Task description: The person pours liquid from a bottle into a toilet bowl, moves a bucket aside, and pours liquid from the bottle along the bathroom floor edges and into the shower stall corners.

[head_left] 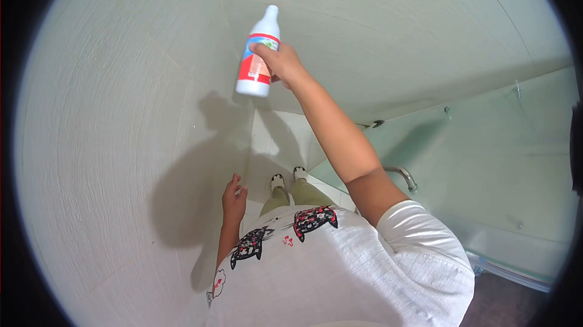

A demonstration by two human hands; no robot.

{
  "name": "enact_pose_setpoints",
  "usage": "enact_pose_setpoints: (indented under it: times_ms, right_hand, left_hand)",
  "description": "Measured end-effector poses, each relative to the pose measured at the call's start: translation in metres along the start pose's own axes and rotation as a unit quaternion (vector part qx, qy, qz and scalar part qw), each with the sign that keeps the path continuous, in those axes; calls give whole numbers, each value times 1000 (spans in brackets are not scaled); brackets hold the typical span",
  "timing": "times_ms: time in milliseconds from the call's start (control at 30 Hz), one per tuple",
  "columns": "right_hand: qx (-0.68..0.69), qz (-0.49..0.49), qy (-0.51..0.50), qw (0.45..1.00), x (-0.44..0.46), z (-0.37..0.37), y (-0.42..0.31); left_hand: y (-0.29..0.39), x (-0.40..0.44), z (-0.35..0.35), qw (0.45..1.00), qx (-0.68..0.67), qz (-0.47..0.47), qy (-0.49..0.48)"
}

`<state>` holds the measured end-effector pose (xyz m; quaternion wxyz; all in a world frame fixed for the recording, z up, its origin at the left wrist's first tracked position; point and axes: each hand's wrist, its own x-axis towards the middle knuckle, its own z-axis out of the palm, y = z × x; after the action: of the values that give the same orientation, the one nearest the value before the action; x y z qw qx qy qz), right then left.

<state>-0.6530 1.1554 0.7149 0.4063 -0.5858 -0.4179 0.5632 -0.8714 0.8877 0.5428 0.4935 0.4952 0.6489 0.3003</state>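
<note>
A white plastic bottle (260, 73) with a red and blue label is held up in front of me, slightly tilted, its narrow neck pointing up. My right hand (280, 63) wraps around its middle, with the arm stretched out toward the wall corner. The bottle's label is partly covered by my thumb. Lower down, my left hand (234, 196) hangs beside my body near the left wall, fingers extended and holding nothing.
A pale textured wall (109, 120) rises at the left and meets another wall (376, 35) ahead. On the right stands a frosted glass panel (486, 144) with a curved metal handle (405, 177). White floor tiles (280, 129) lie around my feet.
</note>
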Motion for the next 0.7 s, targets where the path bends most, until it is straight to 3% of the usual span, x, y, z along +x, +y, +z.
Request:
enact_pose_setpoints:
  times_ms: [133,400,600,700]
  right_hand:
    - [-35,-4,-16,999,23,6,-6]
    - [116,57,-52,990,3,-26,-21]
    - [50,40,-105,992,11,-30,-22]
    - [29,51,-85,995,-3,-46,-21]
  left_hand:
    - [7,5,4,1000,5,-14,9]
    - [14,2,15,1000,16,-25,6]
    - [17,1,21,1000,25,-16,3]
    - [13,-3,19,999,18,-28,5]
